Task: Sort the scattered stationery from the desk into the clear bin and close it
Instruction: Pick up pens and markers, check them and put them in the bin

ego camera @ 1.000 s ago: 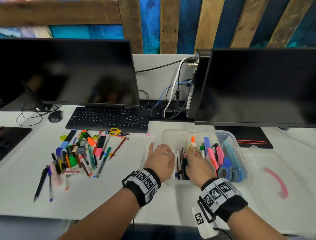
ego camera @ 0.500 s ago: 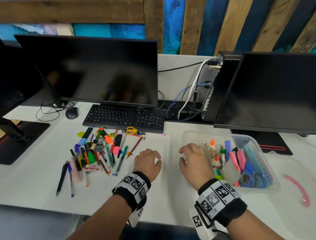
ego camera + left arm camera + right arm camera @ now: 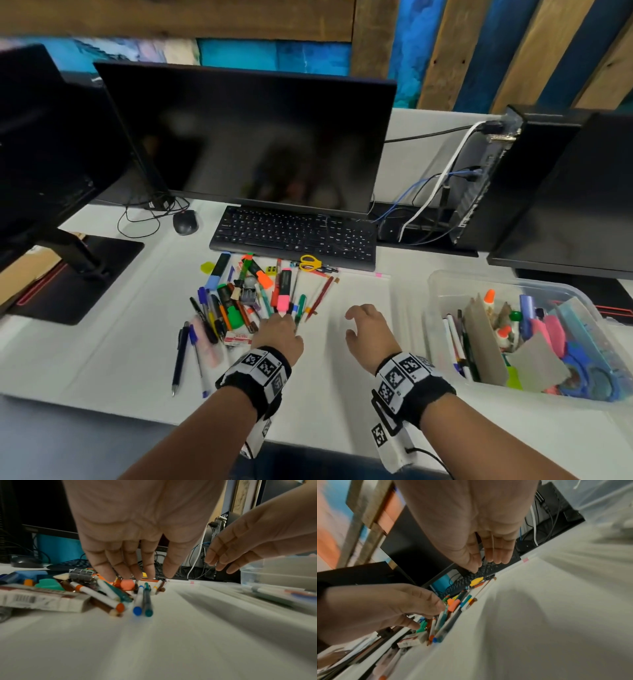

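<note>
A heap of scattered pens, markers and highlighters (image 3: 246, 301) lies on the white desk in front of the keyboard. My left hand (image 3: 279, 330) reaches over its near right edge, and its straight fingertips (image 3: 130, 574) hang just above the pens (image 3: 144, 599), holding nothing. My right hand (image 3: 368, 330) hovers empty over bare desk between the heap and the clear bin (image 3: 445, 284), its fingers (image 3: 494, 550) loosely bent. The bin stands open at the right, holding scissors, glue, pens and card dividers.
A black keyboard (image 3: 294, 236) and monitor (image 3: 246, 137) stand behind the heap, with yellow scissors (image 3: 310, 263) at the keyboard's front edge. A mouse (image 3: 185, 222) and a monitor stand (image 3: 78, 274) are at the left. A second monitor (image 3: 575, 198) rises behind the bin.
Both hands have left the bin and moved left across the desk. The left hand has reached the heap's edge. The view has swung left.
</note>
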A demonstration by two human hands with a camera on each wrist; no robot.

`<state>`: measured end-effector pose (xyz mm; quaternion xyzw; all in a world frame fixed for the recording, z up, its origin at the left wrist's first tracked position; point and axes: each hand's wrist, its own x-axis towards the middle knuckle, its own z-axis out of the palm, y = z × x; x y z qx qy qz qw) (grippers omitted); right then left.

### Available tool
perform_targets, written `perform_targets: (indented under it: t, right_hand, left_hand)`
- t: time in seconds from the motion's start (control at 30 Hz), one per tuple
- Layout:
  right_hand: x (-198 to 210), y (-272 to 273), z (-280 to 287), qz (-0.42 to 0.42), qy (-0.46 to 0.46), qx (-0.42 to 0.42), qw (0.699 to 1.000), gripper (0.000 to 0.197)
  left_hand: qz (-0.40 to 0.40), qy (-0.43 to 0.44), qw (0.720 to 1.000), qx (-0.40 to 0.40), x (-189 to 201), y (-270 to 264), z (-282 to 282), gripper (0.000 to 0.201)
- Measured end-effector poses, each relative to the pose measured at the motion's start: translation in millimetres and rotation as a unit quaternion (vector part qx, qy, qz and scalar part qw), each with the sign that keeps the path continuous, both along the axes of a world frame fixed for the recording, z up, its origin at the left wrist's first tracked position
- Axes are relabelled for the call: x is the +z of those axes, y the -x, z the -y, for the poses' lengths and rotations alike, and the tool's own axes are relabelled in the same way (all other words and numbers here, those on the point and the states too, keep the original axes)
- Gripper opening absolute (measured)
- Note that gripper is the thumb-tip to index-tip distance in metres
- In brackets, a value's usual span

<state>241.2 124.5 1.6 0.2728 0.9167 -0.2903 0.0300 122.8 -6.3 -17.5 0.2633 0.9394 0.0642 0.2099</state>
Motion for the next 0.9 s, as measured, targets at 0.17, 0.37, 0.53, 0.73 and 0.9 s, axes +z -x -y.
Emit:
perform_targets:
  t: [0.17, 0.37, 0.53, 0.73, 0.9]
  right_hand:
    - [-22.3, 26.3, 10.7, 0.054, 0.039, -0.016, 0.998, 0.042]
    - [-35.2, 54.9, 15.0, 0.07, 0.032, -0.022, 0.997, 0.052]
    - [-35.0, 77.6, 10.1, 0.101, 0.001, 0.0, 0.995, 0.05]
    - [-37.7, 94.7, -0.6, 0.154, -0.024, 0.004, 0.988, 0.046]
    - [-38.9, 100.0, -6.4, 0.159, -0.03, -0.061, 0.985, 0.041]
  left_hand:
    - [0.019, 0.028, 0.999, -0.005, -9.4, 18.1, 2.9, 0.044]
    - [0.036, 0.052, 0.997, -0.033, -13.1, 28.7, -5.8, 0.037]
    - [0.065, 0.043, 0.996, -0.039, -16.3, 33.0, -11.9, 0.029]
    - [0.071, 0.036, 0.995, -0.066, -16.2, 39.8, -15.2, 0.032]
    - [0.079, 0.029, 0.995, -0.055, -17.7, 43.4, -14.0, 0.038]
